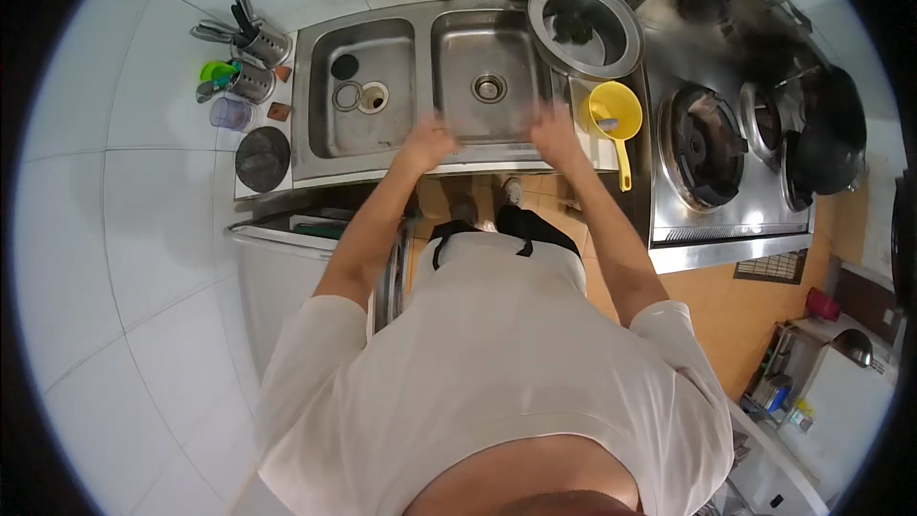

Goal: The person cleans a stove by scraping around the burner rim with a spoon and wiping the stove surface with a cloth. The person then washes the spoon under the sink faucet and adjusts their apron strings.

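Observation:
My left hand (431, 143) is over the front rim of the double steel sink (424, 86), near the divider between its basins. My right hand (554, 132) hovers at the right basin's front right corner. Motion smears the fingers of both hands, and no object shows in either. To the right of my right hand, a yellow dipper (626, 100) with something small inside stands on the counter. Behind it, a large steel pot (626, 33) holds dark green leaves (573, 27). A dark disc (345, 66) and a ring (348, 96) lie in the left basin.
Utensil holders (252, 81), a clear cup (231, 114) and a dark round stone (263, 160) stand left of the sink. The stove (731, 229) with burners and a black wok (831, 129) is at the right. An open cabinet door (287, 240) is below left.

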A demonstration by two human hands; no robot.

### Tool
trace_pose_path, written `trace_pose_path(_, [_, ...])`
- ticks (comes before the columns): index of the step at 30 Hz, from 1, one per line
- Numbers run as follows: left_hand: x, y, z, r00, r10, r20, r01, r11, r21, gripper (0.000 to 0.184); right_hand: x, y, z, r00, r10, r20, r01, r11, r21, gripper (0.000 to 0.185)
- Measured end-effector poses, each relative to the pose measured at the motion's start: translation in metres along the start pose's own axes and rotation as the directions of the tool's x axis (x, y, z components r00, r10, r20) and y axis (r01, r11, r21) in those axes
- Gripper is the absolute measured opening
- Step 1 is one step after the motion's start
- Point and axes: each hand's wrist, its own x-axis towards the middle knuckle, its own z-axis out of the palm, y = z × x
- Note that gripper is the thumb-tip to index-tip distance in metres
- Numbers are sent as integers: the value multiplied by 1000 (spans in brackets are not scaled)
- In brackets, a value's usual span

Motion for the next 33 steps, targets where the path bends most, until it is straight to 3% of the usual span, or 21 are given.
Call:
trace_pose_path(1, [-20,5,33,996,-21,-87,35,987,157,38,-20,16,29,999,-48,-24,47,999,-24,37])
trace_pose_path(2, [-39,9,64,985,-24,-173,77,949,307,33,-46,26,52,998,-10,-69,21,988,155,35])
trace_pose_path(4, [-59,-5,82,951,66,-303,82,889,450,31,-101,43,98,922,386,-3,-318,765,559,44])
trace_pose_path(5, [-73,-41,72,926,123,-356,52,894,444,32,-134,75,134,834,552,-16,-522,798,302,49])
trace_pose_path(6, [-87,-76,62,894,187,-408,16,895,445,33,-171,95,171,697,711,92,-670,600,438,51])
trace_pose_path(7, [-107,-111,55,863,104,-494,185,845,501,39,-201,101,196,535,814,228,-766,354,536,53])
trace_pose_path(8, [-130,-154,55,810,31,-586,355,769,532,44,-214,43,144,506,641,577,-696,-91,712,52])
trace_pose_path(9, [-150,-181,63,749,-89,-657,512,706,489,44,-232,64,165,591,624,511,-583,-108,805,50])
trace_pose_path(12, [-182,-141,117,557,-576,-598,719,695,1,45,-235,51,149,406,703,584,-754,-104,649,43])
trace_pose_path(13, [-182,-117,128,551,-640,-535,725,685,-73,45,-243,63,156,376,688,621,-788,-115,604,42])
trace_pose_path(15, [-171,-73,117,789,-479,-386,572,802,174,50,-243,89,164,326,654,683,-850,-113,514,41])
trace_pose_path(16, [-166,-51,111,876,-380,-296,458,848,268,55,-246,94,161,363,633,684,-846,-84,527,41])
trace_pose_path(17, [-154,-10,131,948,30,-316,117,893,436,49,-252,89,154,396,612,685,-840,-60,539,42])
trace_pose_path(18, [-161,49,161,933,289,-214,-114,802,586,55,-258,88,149,429,592,683,-832,-36,554,42])
trace_pose_path(19, [-168,109,191,835,545,-83,-322,604,729,62,-263,140,186,480,544,688,-812,-22,583,45])
trace_pose_path(20, [-175,168,221,676,735,44,-442,357,823,70,-268,147,185,482,553,679,-819,8,574,45])
trace_pose_path(21, [-182,225,266,494,838,232,-669,195,718,81,-271,149,182,483,565,669,-824,34,566,45])
trace_pose_path(22, [-196,257,293,380,850,364,-769,71,636,81,-273,151,179,484,573,661,-829,59,556,45])
trace_pose_path(24, [-221,292,328,306,806,506,-850,-8,527,80,-275,148,168,485,593,643,-839,107,534,44])
trace_pose_path(28, [-240,296,363,291,743,602,-898,-3,439,79,-277,143,154,507,622,596,-837,192,512,44])
trace_pose_path(33, [-245,212,391,351,725,593,-890,62,452,78,-282,141,148,534,645,546,-826,260,501,44])
